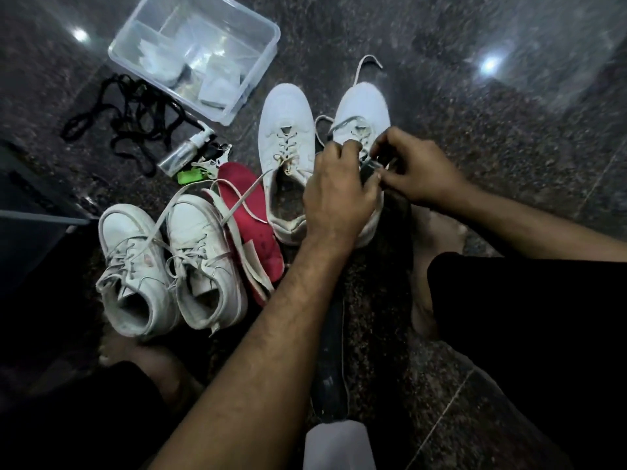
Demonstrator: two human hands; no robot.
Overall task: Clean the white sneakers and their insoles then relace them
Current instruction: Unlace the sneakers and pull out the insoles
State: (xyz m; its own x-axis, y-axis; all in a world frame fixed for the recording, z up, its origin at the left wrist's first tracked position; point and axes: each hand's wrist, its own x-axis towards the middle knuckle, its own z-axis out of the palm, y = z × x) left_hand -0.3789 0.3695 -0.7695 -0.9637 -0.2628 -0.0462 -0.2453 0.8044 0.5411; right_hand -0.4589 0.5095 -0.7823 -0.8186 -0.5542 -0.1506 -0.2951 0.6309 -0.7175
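Four white sneakers on the floor; far-right sneaker (361,110) under both hands. Left hand (336,195) gripping its collar, right hand (415,167) fingers pinching a dark object, identity unclear. Step, probably: unlacing or insole removal. Next: steady pull.

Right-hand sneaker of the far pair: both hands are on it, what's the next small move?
Probably pull the lace through the next eyelet: both hands, left and right, pinch at the tongue of the right sneaker, whose lacing is only partly done and loose.
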